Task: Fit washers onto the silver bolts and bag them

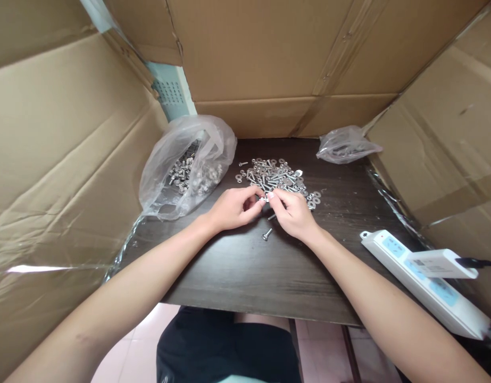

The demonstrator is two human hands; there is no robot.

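- L hand [232,207] + R hand [293,213] meet at centre of dark table [245,271], fingertips pinched together on one small bolt [265,199] held btwn them, just above tabletop.
- Bolt sits right at near edge of loose hardware pile [275,178] (washers, screws), pile just beyond fingertips.
- Two stray screws on table: one [266,234] below the hands, btwn wrists; another [272,216] partly under R hand.
- Big clear bag [187,165] w/ more screws, near L hand, to its far left.
- Small clear bag [344,143] at back right, well apart from hands.
- White power strip [421,282] w/ adapter [442,263] plugged in, near right table edge, beside R forearm.
- Cardboard walls [65,159] surround table on three sides.
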